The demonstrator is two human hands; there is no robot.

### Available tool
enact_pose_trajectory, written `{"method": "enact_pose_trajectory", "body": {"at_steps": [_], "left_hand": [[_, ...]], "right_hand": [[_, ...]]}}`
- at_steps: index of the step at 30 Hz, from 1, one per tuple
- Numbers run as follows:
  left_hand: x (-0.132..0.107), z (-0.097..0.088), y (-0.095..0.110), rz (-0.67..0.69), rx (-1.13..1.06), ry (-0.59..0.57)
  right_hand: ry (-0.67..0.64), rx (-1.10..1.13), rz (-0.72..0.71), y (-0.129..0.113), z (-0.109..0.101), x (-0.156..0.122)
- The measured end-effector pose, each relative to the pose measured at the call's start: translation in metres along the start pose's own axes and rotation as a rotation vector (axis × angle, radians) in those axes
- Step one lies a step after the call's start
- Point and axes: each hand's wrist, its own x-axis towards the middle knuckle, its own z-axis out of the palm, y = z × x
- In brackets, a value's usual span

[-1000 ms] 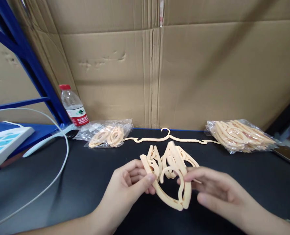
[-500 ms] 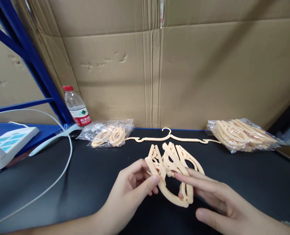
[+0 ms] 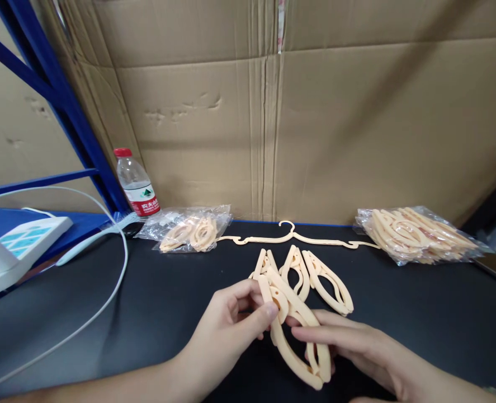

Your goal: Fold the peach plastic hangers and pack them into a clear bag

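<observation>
My left hand [image 3: 226, 330] pinches the upper end of a folded peach plastic hanger [image 3: 292, 330] between thumb and fingers. My right hand [image 3: 357, 350] grips the same hanger from the right, index finger stretched across it and other fingers under its lower end. Just beyond lie several more folded hangers [image 3: 315, 274] on the black table [image 3: 147, 302]. One unfolded hanger [image 3: 292, 238] lies flat along the table's far edge.
A clear bag of folded hangers [image 3: 187, 229] lies far left, a fuller bag [image 3: 415, 232] far right. A water bottle [image 3: 136, 184], blue shelving [image 3: 63, 112], a white device [image 3: 17, 246] with cable [image 3: 105, 296] sit left. Cardboard [image 3: 315, 123] walls the back.
The held hanger has come down toward me and folded flatter. My right hand slid lower and under it. The other folded hangers behind it now lie uncovered.
</observation>
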Motion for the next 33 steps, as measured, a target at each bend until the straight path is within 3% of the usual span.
{"method": "enact_pose_trajectory", "body": {"at_steps": [6,12,22,27,33], "left_hand": [[0.001,-0.003,0.001,0.057,0.031,0.054],[0.002,-0.004,0.000,0.050,0.087,0.070],[0.003,-0.007,-0.002,0.009,0.062,0.057],[0.023,-0.027,0.002,-0.011,0.040,0.114],[0.059,-0.066,-0.008,0.070,0.419,0.282]], "right_hand": [[-0.083,0.107,0.037,0.004,-0.001,-0.001],[-0.077,0.043,0.056,0.015,-0.001,-0.008],[-0.088,-0.062,-0.017,0.003,-0.004,0.000],[0.002,0.024,0.028,0.006,-0.006,-0.003],[0.139,0.134,0.010,0.008,-0.009,0.000]]}}
